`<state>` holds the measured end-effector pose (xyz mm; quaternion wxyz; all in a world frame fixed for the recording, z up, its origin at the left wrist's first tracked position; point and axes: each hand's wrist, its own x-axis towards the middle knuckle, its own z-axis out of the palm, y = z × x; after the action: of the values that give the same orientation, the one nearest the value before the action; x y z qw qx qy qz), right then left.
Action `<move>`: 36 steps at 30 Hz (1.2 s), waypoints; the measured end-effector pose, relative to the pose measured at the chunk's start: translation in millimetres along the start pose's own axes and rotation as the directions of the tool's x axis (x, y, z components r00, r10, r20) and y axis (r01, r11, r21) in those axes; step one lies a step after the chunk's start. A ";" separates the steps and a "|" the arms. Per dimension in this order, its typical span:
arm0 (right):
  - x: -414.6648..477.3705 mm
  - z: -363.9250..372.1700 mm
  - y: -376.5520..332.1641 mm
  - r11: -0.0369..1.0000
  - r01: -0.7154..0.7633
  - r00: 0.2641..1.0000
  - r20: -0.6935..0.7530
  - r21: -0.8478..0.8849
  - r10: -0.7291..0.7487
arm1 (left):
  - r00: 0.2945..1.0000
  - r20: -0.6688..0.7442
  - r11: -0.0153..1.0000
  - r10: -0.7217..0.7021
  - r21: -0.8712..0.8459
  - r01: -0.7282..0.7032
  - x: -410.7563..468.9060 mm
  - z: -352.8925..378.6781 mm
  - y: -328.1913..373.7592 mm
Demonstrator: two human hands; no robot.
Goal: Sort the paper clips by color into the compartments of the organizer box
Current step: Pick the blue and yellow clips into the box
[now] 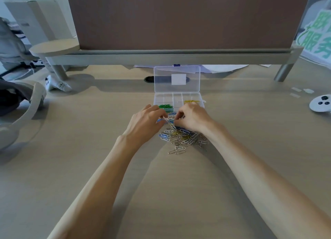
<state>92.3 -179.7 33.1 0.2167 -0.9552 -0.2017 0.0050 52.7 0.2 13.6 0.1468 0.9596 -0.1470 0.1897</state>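
Clips [182, 138] crowd the box's [177, 97] near edge, where left hand [145, 121] and right hand [192, 119] pinch some.

Clear glossy plastic organizer box [177, 88] on a matt wood-grain tabletop [89, 131]; just beside it, shiny coated wire paper clips [182, 138].

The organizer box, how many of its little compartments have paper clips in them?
2 that I can see: green paper clips front left, yellow paper clips toward the right of the organizer box. The hands may hide more.
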 end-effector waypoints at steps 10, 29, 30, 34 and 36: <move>-16.1 -1.5 17.0 0.963 0.079 0.995 -0.082 0.258 -0.060 | 1.000 -0.022 0.988 -0.018 -0.154 0.015 -6.4 5.0 3.7; -27.5 0.8 33.0 0.935 0.123 0.974 -0.222 0.334 -0.048 | 0.993 0.082 0.958 -0.085 -0.268 0.104 20.3 8.2 26.1; -28.1 0.5 32.3 0.929 0.131 0.973 -0.224 0.345 -0.055 | 0.994 0.080 0.957 -0.080 -0.272 0.099 20.3 7.7 27.5; -27.4 1.0 32.9 0.916 0.135 0.973 -0.228 0.379 -0.049 | 0.995 0.048 0.963 -0.088 -0.252 0.098 19.6 6.0 30.3; -26.3 3.5 34.2 0.909 0.134 0.972 -0.232 0.395 -0.043 | 0.994 0.031 0.958 -0.105 -0.266 0.109 18.9 6.9 29.4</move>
<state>81.0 -216.7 13.6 0.4317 -0.8735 -0.2145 -0.0677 61.7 -33.2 21.8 0.2839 0.9390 -0.1202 0.1522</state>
